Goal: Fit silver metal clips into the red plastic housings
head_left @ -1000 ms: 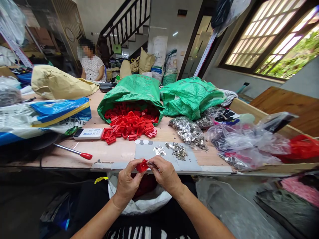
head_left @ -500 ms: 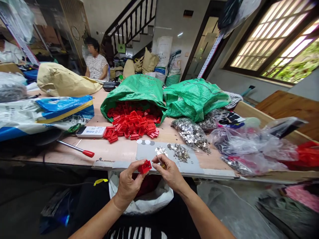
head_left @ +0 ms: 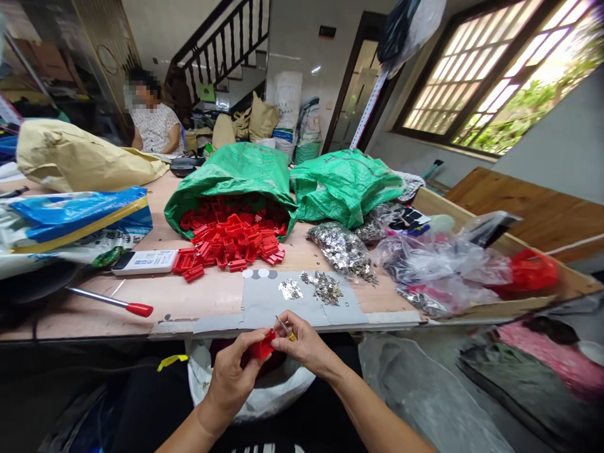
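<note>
Between the thumb and fingers of my left hand (head_left: 231, 371) is a small red plastic housing (head_left: 263, 346). My right hand (head_left: 304, 346) is closed on a small screwdriver-like tool with a yellow handle (head_left: 292, 336) and a thin metal shaft. The fingertips of both hands meet at the housing's right side; whether a small metal part is also pinched there I cannot tell. Beneath the hands a white sack (head_left: 255, 402) lies open on the lap. Just beyond them, small metal pieces (head_left: 325, 288) are heaped on a grey sheet (head_left: 264, 308) at the table edge.
Red housings (head_left: 231, 239) spill from a green woven sack (head_left: 236, 163). Beside it lie another green sack (head_left: 344, 185) and a clear bag of metal pieces (head_left: 340, 248). At left are a white box-like device (head_left: 146, 262) and a red-tipped lever (head_left: 139, 309). A person (head_left: 155, 126) sits across the table.
The view has swung right. My right hand has come in against the red housing, which has tilted; before, the fingers of the two hands were slightly apart.
</note>
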### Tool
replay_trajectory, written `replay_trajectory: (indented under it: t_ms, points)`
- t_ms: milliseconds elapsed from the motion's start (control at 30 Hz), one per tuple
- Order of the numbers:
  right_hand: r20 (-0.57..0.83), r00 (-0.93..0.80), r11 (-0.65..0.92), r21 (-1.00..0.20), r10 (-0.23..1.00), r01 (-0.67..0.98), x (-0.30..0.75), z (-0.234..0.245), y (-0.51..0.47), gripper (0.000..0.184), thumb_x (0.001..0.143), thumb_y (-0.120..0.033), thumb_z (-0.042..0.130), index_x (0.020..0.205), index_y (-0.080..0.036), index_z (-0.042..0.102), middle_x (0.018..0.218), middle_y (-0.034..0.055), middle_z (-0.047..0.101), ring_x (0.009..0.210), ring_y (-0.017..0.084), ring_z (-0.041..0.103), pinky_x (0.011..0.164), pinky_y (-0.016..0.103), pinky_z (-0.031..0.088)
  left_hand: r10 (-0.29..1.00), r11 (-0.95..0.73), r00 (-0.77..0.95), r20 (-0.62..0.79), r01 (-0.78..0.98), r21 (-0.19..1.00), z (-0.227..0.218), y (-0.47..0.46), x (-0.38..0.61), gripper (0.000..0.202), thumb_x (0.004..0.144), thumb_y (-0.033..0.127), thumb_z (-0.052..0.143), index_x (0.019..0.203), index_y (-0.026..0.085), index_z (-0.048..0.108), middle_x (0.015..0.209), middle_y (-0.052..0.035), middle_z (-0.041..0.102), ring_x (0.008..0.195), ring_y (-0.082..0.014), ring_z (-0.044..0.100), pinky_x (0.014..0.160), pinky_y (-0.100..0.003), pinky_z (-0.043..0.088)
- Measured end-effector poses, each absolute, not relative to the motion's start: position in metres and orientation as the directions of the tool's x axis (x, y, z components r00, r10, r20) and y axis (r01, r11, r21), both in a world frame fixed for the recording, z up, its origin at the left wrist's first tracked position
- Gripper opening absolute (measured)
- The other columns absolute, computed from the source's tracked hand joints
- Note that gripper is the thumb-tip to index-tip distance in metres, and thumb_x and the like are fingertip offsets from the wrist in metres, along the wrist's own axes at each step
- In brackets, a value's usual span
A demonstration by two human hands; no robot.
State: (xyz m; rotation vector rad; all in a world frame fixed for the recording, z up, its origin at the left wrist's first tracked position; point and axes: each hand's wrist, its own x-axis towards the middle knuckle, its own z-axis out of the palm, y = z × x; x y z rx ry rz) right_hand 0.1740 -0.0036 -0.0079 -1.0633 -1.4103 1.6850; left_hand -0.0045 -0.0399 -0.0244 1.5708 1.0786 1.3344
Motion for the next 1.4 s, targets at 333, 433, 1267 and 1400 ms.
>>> replay_trajectory:
  t_ms: [333,433,1267,1400]
  points:
    - [0.036,-0.077,0.085,-0.461,0.996,0.883,0.229,0.011,0.044,0.011,0.084,-0.019,0.051,0.092,-0.019,0.059,0.089,0.0038,0.064,0.085,0.017,0.058,0.076,0.026,0.039,0.999,0.044,0.028,-0.039,-0.216,0.975,-0.017,-0.035,0.002,0.029,0.066,0.025,0.076,0.091,0.019,0.062,0.103,-0.0087,0.072,0.094,-0.0225,0.068,0.085,-0.034,0.054]
    - [0.024,-0.090,0.093,-0.355,0.996,0.930,0.228,0.010,0.056,0.012,0.085,-0.018,0.050,0.093,-0.019,0.059,0.097,0.0058,0.065,0.091,0.017,0.057,0.077,0.025,0.038,0.997,0.079,0.016,-0.078,-0.247,0.966,-0.016,-0.034,0.002,0.031,0.064,0.024,0.077,0.089,0.018,0.061,0.103,-0.0093,0.073,0.095,-0.0229,0.068,0.085,-0.035,0.054]
    - [0.018,-0.156,0.153,-0.327,0.988,0.933,0.217,0.013,0.083,0.006,0.085,-0.018,0.050,0.088,-0.019,0.055,0.080,0.0026,0.061,0.075,0.015,0.053,0.064,0.024,0.029,0.995,0.095,-0.002,-0.103,-0.347,0.933,-0.024,-0.034,0.002,0.034,0.062,0.025,0.079,0.090,0.018,0.061,0.101,-0.0072,0.072,0.086,-0.0194,0.069,0.079,-0.030,0.055]
    - [0.030,-0.147,0.148,-0.364,0.989,0.920,0.219,0.014,0.080,0.008,0.083,-0.016,0.049,0.089,-0.019,0.053,0.077,0.0019,0.061,0.072,0.016,0.054,0.061,0.024,0.029,0.995,0.088,-0.018,-0.101,-0.345,0.935,-0.022,-0.036,0.006,0.035,0.062,0.026,0.079,0.090,0.018,0.060,0.099,-0.0074,0.073,0.086,-0.0202,0.069,0.078,-0.030,0.055]
